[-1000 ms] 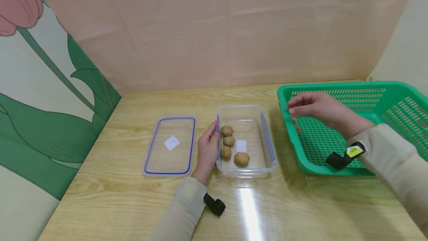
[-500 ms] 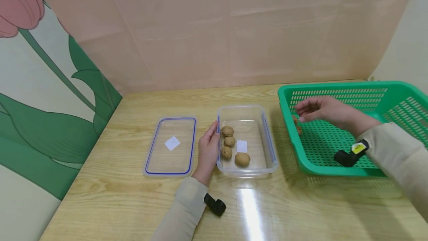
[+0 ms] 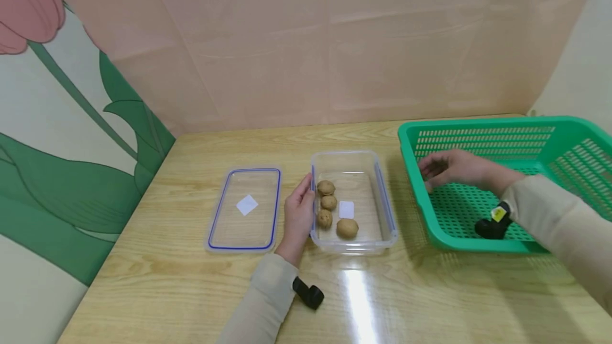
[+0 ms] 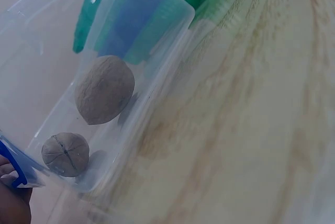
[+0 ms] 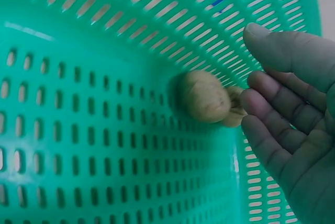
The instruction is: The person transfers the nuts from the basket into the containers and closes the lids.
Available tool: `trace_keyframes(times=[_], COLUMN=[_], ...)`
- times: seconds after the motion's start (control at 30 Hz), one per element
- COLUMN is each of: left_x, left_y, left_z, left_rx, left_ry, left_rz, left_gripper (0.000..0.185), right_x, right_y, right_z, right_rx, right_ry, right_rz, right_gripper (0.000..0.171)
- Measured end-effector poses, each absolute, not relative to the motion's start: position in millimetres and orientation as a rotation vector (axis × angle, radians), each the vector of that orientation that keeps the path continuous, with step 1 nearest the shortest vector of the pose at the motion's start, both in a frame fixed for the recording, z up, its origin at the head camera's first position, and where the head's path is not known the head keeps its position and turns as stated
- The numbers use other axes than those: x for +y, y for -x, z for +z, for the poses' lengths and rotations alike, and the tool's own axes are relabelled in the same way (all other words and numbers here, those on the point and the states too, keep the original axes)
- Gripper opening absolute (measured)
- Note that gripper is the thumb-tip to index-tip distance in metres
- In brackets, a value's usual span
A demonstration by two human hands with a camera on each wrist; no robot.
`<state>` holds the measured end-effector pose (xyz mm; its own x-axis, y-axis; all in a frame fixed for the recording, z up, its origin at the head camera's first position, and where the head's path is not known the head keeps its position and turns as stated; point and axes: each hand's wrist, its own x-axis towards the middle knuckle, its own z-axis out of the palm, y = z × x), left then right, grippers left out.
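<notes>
Walnuts [image 5: 205,97] lying in green basket's [image 3: 478,134] near-left corner, just left of open right hand [image 3: 451,169] reaching in fingers spread, left hand [image 3: 298,214] resting flat against clear container [image 3: 377,195] holding four walnuts.

Clear lid [image 3: 245,207] with blue seal and a white label, lying flat on the wooden table [image 3: 191,291], well left of the table's middle. Behind the table, a peach panel wall [image 3: 334,41]; to its left, a tulip mural [image 3: 57,137].
</notes>
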<state>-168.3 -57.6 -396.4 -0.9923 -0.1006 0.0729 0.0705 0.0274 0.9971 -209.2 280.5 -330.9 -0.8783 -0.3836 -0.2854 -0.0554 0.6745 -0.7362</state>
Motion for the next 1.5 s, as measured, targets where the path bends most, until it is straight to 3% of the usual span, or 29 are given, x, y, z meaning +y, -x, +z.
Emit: trace_keyframes(times=[0.37, 0.63, 0.87, 1.17, 1.5], left_x=[-57, -57, -54, -55, -55], left_y=[168, 168, 148, 148, 148], left_z=[-396, -393, -361, -360, -363], left_rx=[-2.158, -2.179, -2.212, -2.204, -2.200], left_ry=[-0.014, -0.039, -0.052, -0.046, -0.019], left_rz=[-2.092, -2.124, -2.098, -2.098, -2.083], left_gripper=[0.040, 0.040, 0.040, 0.039, 0.040], right_x=[281, 274, 270, 266, 270], right_y=[206, 207, 211, 213, 211], right_z=[-345, -350, -350, -350, -338], right_rx=[2.514, 2.541, 2.599, 2.629, 2.681], right_ry=[0.359, 0.408, 0.418, 0.416, 0.391], right_rz=[-0.972, -0.921, -0.853, -0.766, -0.811], right_gripper=[0.052, 0.035, 0.027, 0.014, 0.034])
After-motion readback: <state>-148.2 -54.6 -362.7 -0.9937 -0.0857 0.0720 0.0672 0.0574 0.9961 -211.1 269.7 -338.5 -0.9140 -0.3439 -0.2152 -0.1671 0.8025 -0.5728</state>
